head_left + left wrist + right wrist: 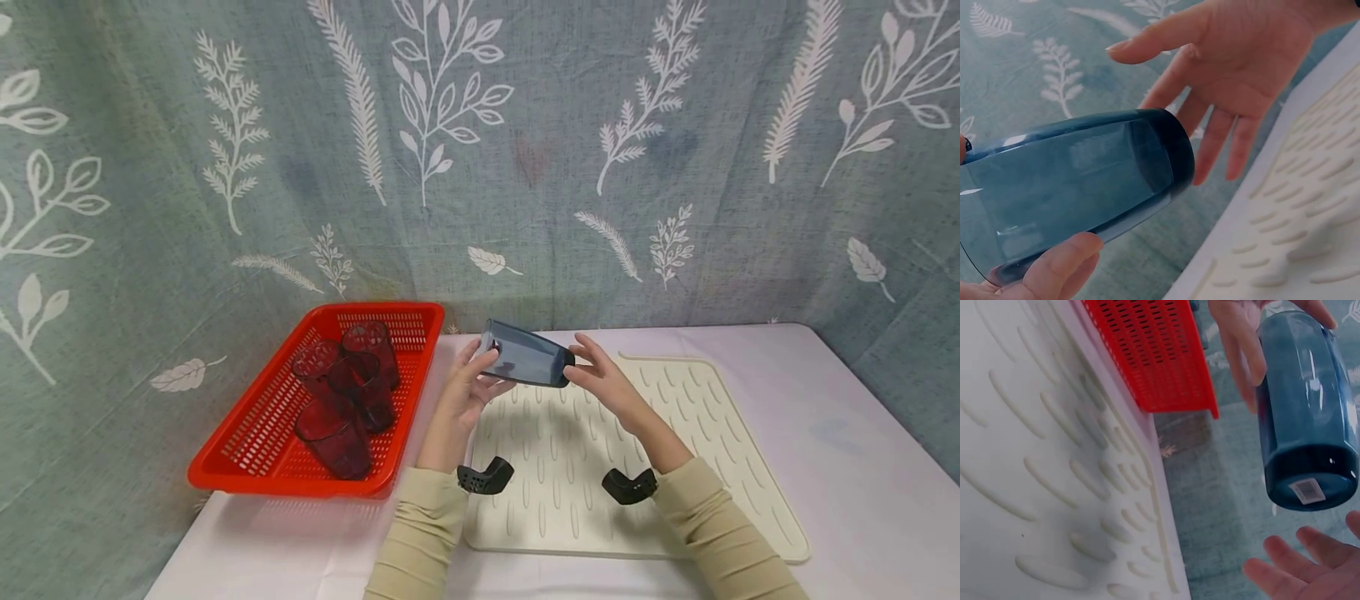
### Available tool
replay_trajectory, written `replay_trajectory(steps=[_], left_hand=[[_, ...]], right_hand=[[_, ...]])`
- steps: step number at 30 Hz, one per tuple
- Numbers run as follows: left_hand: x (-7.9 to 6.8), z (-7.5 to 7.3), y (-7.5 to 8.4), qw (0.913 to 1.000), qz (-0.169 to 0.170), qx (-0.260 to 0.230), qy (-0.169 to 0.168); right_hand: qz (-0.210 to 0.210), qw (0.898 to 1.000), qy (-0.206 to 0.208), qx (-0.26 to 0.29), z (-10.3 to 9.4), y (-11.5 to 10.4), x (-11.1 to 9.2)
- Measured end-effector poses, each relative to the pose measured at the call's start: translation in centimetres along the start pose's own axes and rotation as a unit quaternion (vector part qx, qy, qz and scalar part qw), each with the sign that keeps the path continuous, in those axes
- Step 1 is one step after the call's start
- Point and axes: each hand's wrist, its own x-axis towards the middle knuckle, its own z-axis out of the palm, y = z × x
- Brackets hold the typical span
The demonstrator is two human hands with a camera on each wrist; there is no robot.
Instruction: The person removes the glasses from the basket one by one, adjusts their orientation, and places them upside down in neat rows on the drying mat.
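A clear blue drinking glass (525,357) is held up in the air over the drying mat, tilted onto its side. My left hand (467,392) grips it near the rim, thumb on one side and fingers on the other. Its thick dark base (1175,150) points toward my right hand (609,382). In the left wrist view the right hand (1241,69) has its fingers spread, just past the base. A small white label (1307,491) shows on the glass's bottom in the right wrist view, with the right fingertips (1272,547) close below it.
A red perforated plastic basket (408,433) stands at the left, with several tinted glasses (337,437) in it. Under the hands lies a cream ridged drying mat (558,500) on a white-covered table (847,442). A leaf-patterned grey-green curtain (540,217) hangs behind.
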Motion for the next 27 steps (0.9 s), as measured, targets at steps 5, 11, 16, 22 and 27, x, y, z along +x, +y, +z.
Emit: replay_trajectory(steps=[5, 11, 16, 22, 27], left_hand=[[0.05, -0.05, -0.39, 0.9999, -0.003, 0.0, -0.015], [-0.09, 0.05, -0.7, 0.9994, -0.008, -0.003, -0.035], [-0.2, 0.12, -0.82, 0.9992, -0.012, -0.001, -0.039], [-0.27, 0.17, -0.66, 0.9981, -0.007, -0.012, -0.06], [-0.48, 0.25, -0.27, 0.9965, -0.002, -0.022, -0.08]], right_hand=[[-0.004, 1.0, 0.004, 0.011, 0.57, 0.05, 0.15], [-0.01, 1.0, 0.001, 0.027, 0.82, 0.1, 0.21], [-0.017, 0.999, 0.001, 0.038, 0.96, -0.29, 0.05], [-0.013, 0.999, 0.011, 0.034, 0.75, -0.26, 0.02], [-0.018, 0.999, 0.007, 0.046, 0.49, -0.15, -0.09]])
